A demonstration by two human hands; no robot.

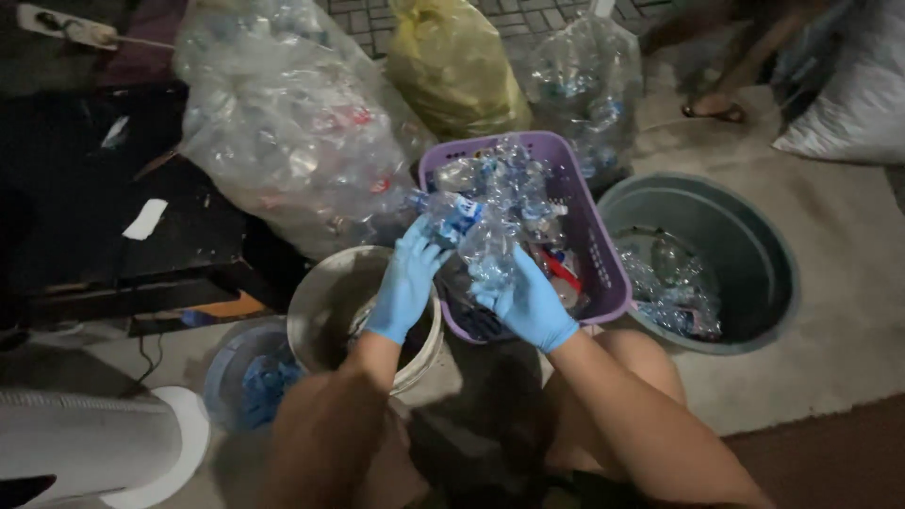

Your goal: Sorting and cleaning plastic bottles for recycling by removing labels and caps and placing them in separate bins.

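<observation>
Concrete floor (830, 311), dim: your blue-gloved left hand (407, 283) and right hand (528, 303) together grip a crushed clear plastic bottle (471, 231) above the purple plastic basket (603, 259), keeping it over the sorted pile.

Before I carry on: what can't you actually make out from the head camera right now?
- Bottom of the white bucket: hidden by the left hand and forearm, and dark.
- Clear bottle: the fingers of the right hand cover its lower end.
- Contents of the small blue tub: too dim.
- Person at the top right: cut off by the edge.
</observation>
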